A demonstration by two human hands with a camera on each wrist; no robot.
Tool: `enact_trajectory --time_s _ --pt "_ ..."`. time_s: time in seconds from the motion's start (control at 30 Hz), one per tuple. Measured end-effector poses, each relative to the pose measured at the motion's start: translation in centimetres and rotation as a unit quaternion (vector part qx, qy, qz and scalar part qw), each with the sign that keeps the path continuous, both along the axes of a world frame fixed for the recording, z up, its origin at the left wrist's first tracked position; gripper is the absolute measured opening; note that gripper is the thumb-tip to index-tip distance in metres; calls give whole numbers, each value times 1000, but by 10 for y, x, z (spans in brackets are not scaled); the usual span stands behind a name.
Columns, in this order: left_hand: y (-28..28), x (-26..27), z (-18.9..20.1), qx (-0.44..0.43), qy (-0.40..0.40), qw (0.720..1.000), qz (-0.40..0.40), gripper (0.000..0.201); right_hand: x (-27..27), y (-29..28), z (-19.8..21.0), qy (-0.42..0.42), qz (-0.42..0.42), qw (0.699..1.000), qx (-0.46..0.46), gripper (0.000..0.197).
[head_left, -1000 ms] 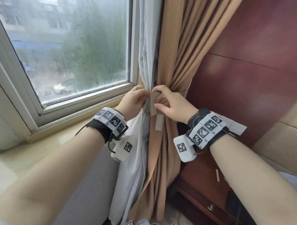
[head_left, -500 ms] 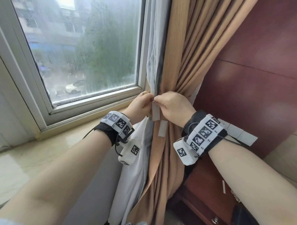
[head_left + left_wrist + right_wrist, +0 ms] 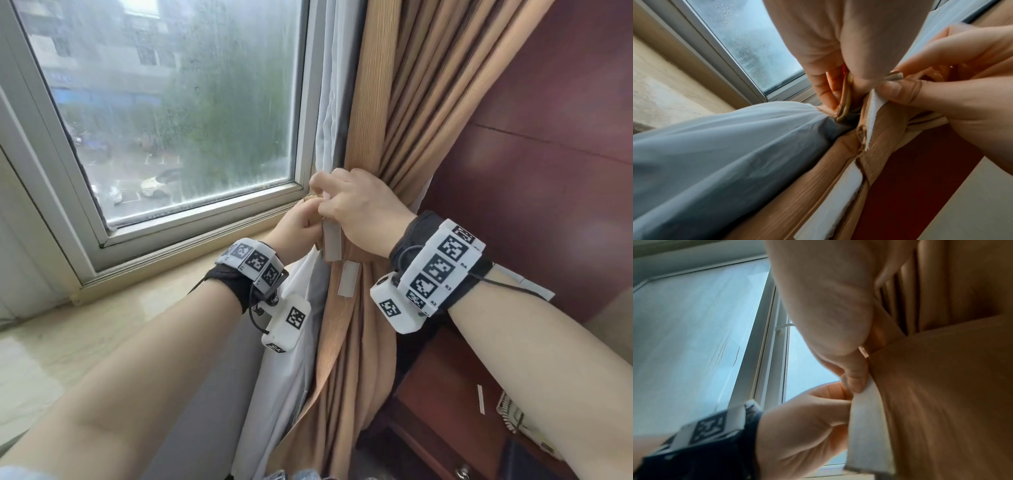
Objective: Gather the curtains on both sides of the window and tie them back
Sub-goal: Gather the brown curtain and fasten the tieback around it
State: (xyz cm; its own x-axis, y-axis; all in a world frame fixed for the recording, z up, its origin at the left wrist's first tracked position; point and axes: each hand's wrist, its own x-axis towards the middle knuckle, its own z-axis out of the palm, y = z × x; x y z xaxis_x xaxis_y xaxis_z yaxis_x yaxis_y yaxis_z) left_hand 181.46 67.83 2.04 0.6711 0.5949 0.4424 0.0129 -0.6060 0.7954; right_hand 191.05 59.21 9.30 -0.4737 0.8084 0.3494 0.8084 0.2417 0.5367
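Note:
A tan curtain (image 3: 373, 144) and its pale lining (image 3: 291, 342) are bunched at the window's right edge. A tan tie-back strap with a white strip (image 3: 332, 245) wraps the bunch at its waist. A second white patch (image 3: 348, 282) hangs just below. My left hand (image 3: 308, 219) grips the strap's left end, fingers (image 3: 830, 87) curled round the tan edge. My right hand (image 3: 329, 205) reaches over it, and its thumb (image 3: 855, 379) and a finger pinch the white strip (image 3: 865, 418). Where the two strap ends meet is hidden under my hands.
The window (image 3: 171, 102) has a pale stone sill (image 3: 102, 325) left of the curtain. A dark red wood wall panel (image 3: 531, 154) stands right of it. Below right is a wooden cabinet (image 3: 442, 404) with a coiled cord (image 3: 510, 414) on top.
My right hand has moved left across the strap and now covers my left hand's fingertips. Both hands stay at the curtain's waist, and the strap's white end hangs below them.

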Motion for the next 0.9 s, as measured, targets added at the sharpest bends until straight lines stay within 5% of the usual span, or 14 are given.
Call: enact_trajectory --time_s 0.1,0.2,0.3,0.43,0.53,0.67,0.77,0.9 --pt "-5 0 1 -33 -21 999 15 32 1 1 8 9 -77 991 -111 28" --pt "-3 -6 -6 -63 -45 996 39 24 1 -1 13 6 -132 985 -113 28" --pt "0 -16 -6 -94 -73 991 60 41 0 0 18 -17 -182 977 -108 25" --pt "-1 -21 14 40 -43 991 119 48 -9 15 23 -6 -222 969 -110 17" --pt "-6 -20 17 106 -19 978 179 39 -11 29 28 72 -262 955 -121 17" --pt "-10 -14 9 46 -62 973 218 10 -6 38 42 267 -267 904 -200 18" --pt "-13 -9 7 59 -77 971 218 31 -5 40 44 327 -271 877 -222 8" --pt "-16 -6 5 130 -11 962 238 38 -4 45 43 389 -300 843 -218 23"
